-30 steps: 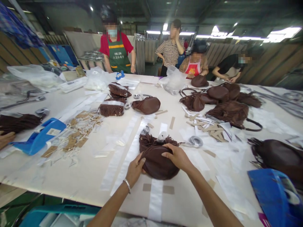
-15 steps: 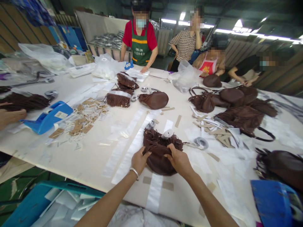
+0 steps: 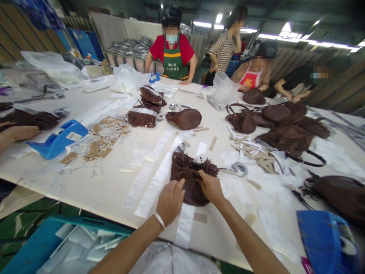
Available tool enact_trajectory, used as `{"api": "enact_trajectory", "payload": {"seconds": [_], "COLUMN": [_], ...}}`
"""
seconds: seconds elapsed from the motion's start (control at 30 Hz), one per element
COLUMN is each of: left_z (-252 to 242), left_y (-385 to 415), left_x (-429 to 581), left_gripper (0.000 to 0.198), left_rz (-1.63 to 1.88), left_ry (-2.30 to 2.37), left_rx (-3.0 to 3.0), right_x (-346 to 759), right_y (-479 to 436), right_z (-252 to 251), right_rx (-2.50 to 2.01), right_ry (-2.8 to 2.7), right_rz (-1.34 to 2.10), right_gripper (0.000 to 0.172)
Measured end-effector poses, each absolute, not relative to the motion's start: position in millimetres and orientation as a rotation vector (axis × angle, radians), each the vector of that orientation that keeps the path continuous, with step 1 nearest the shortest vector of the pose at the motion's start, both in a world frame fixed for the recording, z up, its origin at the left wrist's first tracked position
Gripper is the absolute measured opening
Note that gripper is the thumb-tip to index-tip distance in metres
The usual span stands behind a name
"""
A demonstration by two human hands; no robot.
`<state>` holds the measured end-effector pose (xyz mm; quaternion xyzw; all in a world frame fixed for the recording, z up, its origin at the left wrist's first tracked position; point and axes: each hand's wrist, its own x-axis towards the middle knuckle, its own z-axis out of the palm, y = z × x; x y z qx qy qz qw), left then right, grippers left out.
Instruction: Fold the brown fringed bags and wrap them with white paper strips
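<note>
A brown fringed bag (image 3: 191,176) lies on the white table (image 3: 108,190) right in front of me. My right hand (image 3: 210,186) rests on its near right side, fingers curled onto the leather and fringe. My left hand (image 3: 170,201) hovers at the bag's near left edge, fingers bent down toward it; whether it grips the bag is hard to make out. A roll of tape (image 3: 200,158) sits on the far side of the bag.
Several more brown fringed bags (image 3: 285,129) lie across the table, with white strips (image 3: 159,171), paper tags (image 3: 99,142), tape rolls (image 3: 238,168) and blue tape dispensers (image 3: 58,137). Co-workers stand at the far side (image 3: 172,53). Another person's hand (image 3: 19,133) rests at far left. A blue bin (image 3: 327,239) sits near right.
My left hand has come off the bag's left side and pulled back toward me. The bag lies flatter, with its fringe spread farther away. My right hand stays on it.
</note>
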<state>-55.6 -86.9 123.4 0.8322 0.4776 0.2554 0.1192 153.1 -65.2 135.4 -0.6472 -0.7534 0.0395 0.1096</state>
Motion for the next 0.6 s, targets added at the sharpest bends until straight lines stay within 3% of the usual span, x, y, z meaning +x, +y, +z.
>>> {"api": "enact_trajectory", "payload": {"seconds": [0.1,0.27,0.4,0.6], "left_z": [120.0,105.6,100.6,92.4], "left_y": [-89.3,-75.2,-81.2,-96.3], "left_x": [-35.8,-21.8,-30.3,-35.6], "left_gripper": [0.039,0.044,0.047,0.048], "left_rz": [0.578,0.385,0.431,0.543], "left_ry": [1.049,1.089,1.089,1.082], "left_rx": [2.666,2.579,2.581,2.52], "right_x": [153.7,154.0,144.0,116.9], "right_y": [-64.6,-73.7,-95.9,-130.6], "right_z": [136.6,136.2,134.7,121.4], "right_rx": [-1.877,-1.788,-1.626,-1.694], "right_ry": [-2.26,-2.372,-2.417,-2.366], "right_rz": [0.114,0.076,-0.073,-0.241], "right_gripper": [0.013,0.027,0.052,0.054]}}
